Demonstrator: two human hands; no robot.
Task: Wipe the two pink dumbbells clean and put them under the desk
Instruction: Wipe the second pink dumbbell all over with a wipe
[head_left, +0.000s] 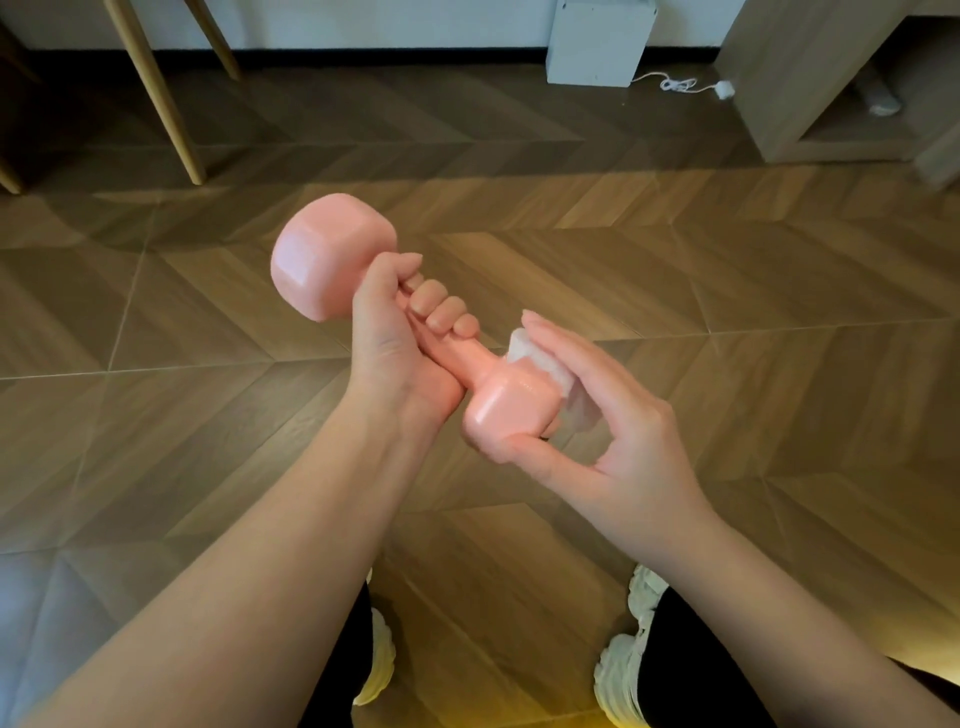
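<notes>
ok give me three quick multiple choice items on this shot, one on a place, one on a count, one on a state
1. Where is the white wipe?
A. on the floor
B. against the near head of the dumbbell
C. draped over the far head

2. How many pink dumbbells show?
A. one
B. two
C. three

3. What is the left hand doing?
A. hanging open
B. lying flat on the floor
C. gripping the dumbbell's handle

Answers:
1 B, the right hand presses the wipe onto the head nearer the person.
2 A, only the held one is in view.
3 C, its fingers are curled round the handle.
</notes>
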